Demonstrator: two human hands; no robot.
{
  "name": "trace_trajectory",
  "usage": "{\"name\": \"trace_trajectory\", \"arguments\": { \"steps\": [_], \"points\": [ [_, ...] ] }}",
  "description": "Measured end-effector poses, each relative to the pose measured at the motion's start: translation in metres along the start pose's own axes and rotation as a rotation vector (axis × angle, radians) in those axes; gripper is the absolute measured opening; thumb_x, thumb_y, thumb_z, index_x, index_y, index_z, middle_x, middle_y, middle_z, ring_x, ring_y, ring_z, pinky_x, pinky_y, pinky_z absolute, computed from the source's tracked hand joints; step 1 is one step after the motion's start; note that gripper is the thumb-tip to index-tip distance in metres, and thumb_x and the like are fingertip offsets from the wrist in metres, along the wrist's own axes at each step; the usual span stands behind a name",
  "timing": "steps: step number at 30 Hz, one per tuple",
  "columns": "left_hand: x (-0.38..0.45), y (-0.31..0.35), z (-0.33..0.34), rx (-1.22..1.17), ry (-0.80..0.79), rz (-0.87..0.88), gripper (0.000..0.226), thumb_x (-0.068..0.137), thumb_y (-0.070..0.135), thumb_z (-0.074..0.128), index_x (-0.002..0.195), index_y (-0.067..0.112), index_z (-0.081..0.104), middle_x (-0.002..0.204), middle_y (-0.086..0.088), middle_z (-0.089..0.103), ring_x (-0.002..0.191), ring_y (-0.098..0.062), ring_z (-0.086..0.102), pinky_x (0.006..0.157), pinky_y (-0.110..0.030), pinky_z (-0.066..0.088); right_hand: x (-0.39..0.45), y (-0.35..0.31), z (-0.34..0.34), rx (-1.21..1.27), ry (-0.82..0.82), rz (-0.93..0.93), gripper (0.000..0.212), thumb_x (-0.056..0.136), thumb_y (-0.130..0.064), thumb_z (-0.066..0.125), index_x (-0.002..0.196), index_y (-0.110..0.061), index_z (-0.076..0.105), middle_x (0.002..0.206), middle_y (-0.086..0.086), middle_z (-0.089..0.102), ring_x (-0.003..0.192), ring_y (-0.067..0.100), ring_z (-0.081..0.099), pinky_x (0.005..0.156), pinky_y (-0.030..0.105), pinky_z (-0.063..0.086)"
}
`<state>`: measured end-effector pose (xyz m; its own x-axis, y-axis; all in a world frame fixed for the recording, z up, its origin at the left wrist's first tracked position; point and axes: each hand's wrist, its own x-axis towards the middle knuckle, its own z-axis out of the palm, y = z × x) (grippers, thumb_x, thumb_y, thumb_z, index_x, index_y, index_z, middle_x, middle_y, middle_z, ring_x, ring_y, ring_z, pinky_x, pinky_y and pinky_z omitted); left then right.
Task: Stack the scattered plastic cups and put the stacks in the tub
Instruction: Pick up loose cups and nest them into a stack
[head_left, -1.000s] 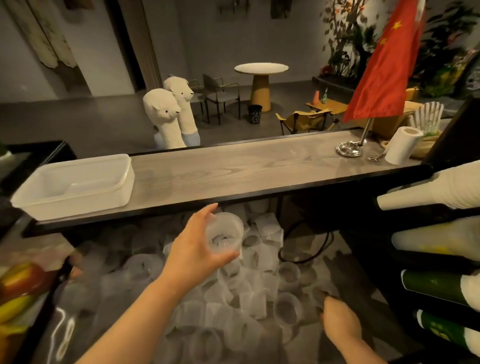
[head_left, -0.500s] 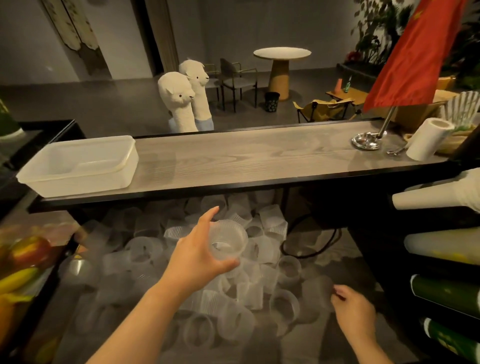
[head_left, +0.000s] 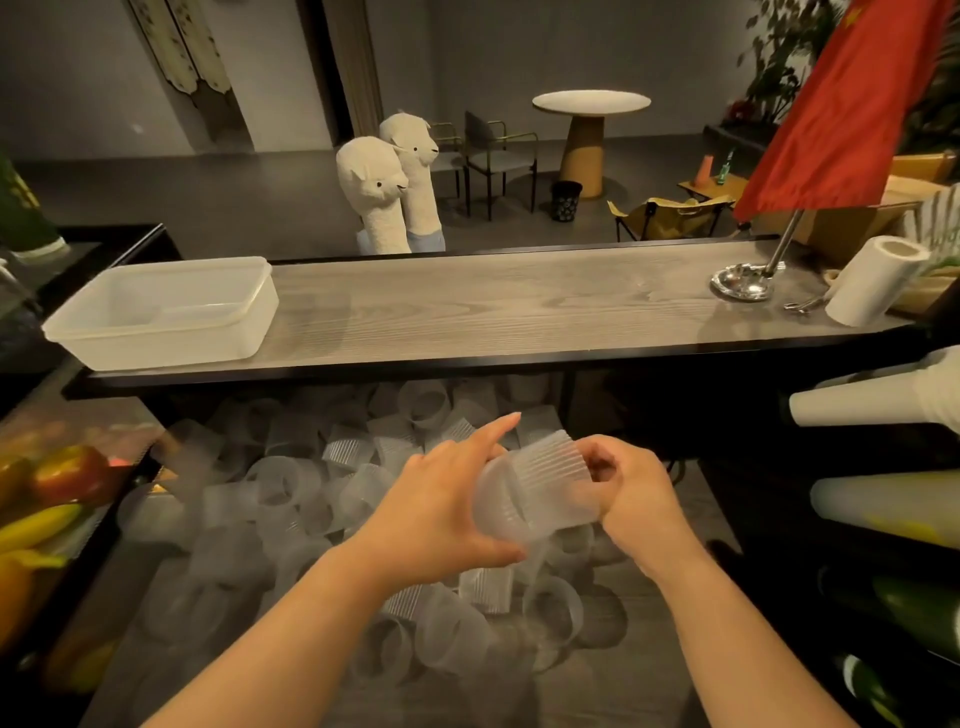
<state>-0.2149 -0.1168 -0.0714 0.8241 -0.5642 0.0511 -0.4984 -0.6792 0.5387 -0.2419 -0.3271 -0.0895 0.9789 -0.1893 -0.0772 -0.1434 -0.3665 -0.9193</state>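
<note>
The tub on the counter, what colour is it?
The tub is a cloudy, see-through white with nothing visible inside, seen in the head view.

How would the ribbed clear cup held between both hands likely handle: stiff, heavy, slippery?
The cup looks thin and translucent, so probably light and slightly squeezable. Its ribbed wall likely aids grip. Loose cups lie sideways, so it may roll.

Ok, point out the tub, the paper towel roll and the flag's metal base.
tub (head_left: 156, 340): head view, front wall.
paper towel roll (head_left: 867, 291): head view, side of the roll.
flag's metal base (head_left: 740, 283): head view, top of the dish.
</note>
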Motion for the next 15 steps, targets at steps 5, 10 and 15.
{"name": "trace_trajectory", "arguments": {
  "steps": [5, 10, 15],
  "points": [
    [-0.004, 0.005, 0.004, 0.003, -0.012, -0.029, 0.111, 0.065, 0.059, 0.082, 0.148, 0.057, 0.008, 0.123, 0.032, 0.044, 0.118, 0.002, 0.041, 0.105, -0.030, 0.041, -0.003, -0.008, 0.001, -0.180, -0.049, -0.112, 0.037, 0.080, -0.004, 0.075, 0.088, -0.038, 0.061, 0.092, -0.014, 0.060, 0.081, 0.005, 0.062, 0.063, 0.014, 0.048],
    [-0.003, -0.004, 0.013, 0.063, 0.015, -0.041, 0.096, 0.069, 0.062, 0.078, 0.144, 0.060, 0.019, 0.138, 0.027, 0.046, 0.129, 0.001, 0.040, 0.107, -0.028, 0.040, -0.001, 0.005, 0.020, -0.077, -0.082, -0.079, 0.013, 0.092, -0.023, 0.066, 0.095, -0.036, 0.067, 0.089, -0.014, 0.067, 0.084, 0.002, 0.064, 0.070, 0.016, 0.049],
    [-0.011, -0.023, 0.019, 0.077, 0.023, -0.138, 0.086, 0.070, 0.061, 0.078, 0.141, 0.055, 0.029, 0.140, 0.030, 0.042, 0.128, 0.000, 0.039, 0.101, -0.023, 0.038, 0.007, 0.098, 0.033, -0.400, 0.025, 0.314, 0.017, 0.091, -0.037, 0.065, 0.100, -0.023, 0.070, 0.098, 0.001, 0.071, 0.094, 0.021, 0.066, 0.071, 0.025, 0.041]
  ]
}}
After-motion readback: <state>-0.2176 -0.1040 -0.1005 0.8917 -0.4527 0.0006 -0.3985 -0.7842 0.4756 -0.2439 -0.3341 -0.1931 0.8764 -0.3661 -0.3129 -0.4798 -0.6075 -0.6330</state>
